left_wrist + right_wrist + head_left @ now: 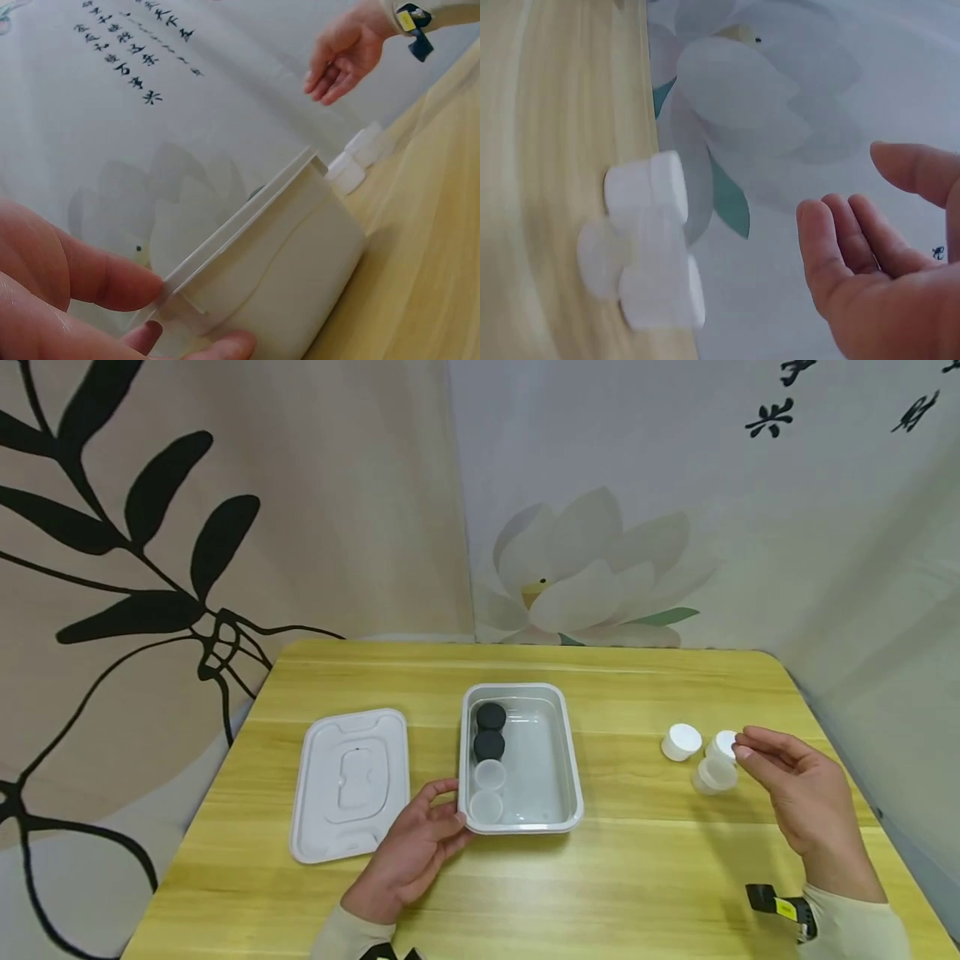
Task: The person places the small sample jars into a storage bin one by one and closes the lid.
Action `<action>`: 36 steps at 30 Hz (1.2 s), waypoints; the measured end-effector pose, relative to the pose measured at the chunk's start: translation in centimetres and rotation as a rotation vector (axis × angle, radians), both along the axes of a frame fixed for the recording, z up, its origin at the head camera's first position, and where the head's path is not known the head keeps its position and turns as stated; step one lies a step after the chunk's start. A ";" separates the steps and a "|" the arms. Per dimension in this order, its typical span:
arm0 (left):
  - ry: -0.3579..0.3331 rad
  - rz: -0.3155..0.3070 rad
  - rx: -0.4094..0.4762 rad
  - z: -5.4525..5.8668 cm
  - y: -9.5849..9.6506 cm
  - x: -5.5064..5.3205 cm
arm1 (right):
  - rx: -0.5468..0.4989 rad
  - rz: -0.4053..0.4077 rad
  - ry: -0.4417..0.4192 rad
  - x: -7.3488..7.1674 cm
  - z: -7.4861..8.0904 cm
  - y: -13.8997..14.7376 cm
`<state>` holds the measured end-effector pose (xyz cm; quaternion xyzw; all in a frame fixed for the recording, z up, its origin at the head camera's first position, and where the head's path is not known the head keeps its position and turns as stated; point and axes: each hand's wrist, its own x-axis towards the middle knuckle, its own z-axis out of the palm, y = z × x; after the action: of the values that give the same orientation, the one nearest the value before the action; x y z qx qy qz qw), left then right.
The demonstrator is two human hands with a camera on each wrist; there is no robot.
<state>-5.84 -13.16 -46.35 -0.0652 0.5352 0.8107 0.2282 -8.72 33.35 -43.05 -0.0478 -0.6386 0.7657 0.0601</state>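
Observation:
My left hand (416, 852) grips the near left corner of a light grey rectangular plastic box (542, 768), thumb and fingers at its rim, as the left wrist view also shows. Down the box's left side run two round black pieces (490, 745) and two round translucent white pieces (487, 807). At the right, my right hand (806, 797) hovers beside a small group of jars, fingers loosely bent and thumb apart, holding nothing. The group has two small white jars (682, 742) with white lids and one translucent jar (715, 776), nearest me.
A white rectangular lid (371, 827) lies flat left of the box. All of it stands on a yellow wood-grain table (622, 877). Printed curtains (360, 510) hang behind the table and at its sides.

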 end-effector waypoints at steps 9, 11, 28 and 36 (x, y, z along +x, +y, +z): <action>-0.022 0.012 -0.001 -0.1 -0.1 0.1 | 0.182 -0.160 -0.193 0.9 -2.2 1.5; -0.026 0.013 -0.003 -0.1 -0.1 0.1 | 0.194 -0.172 -0.232 1.0 -2.8 1.4; -0.009 0.020 -0.009 0.3 -0.1 0.0 | 0.243 -0.215 -0.345 0.0 -6.5 0.0; -0.012 0.011 -0.003 0.3 -0.1 0.0 | 0.310 -0.168 -0.383 -0.2 -6.9 -0.1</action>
<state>-5.85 -13.30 -46.08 -0.0736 0.5347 0.8106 0.2269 -8.93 33.28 -49.95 -0.2351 -0.7419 0.6279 0.0082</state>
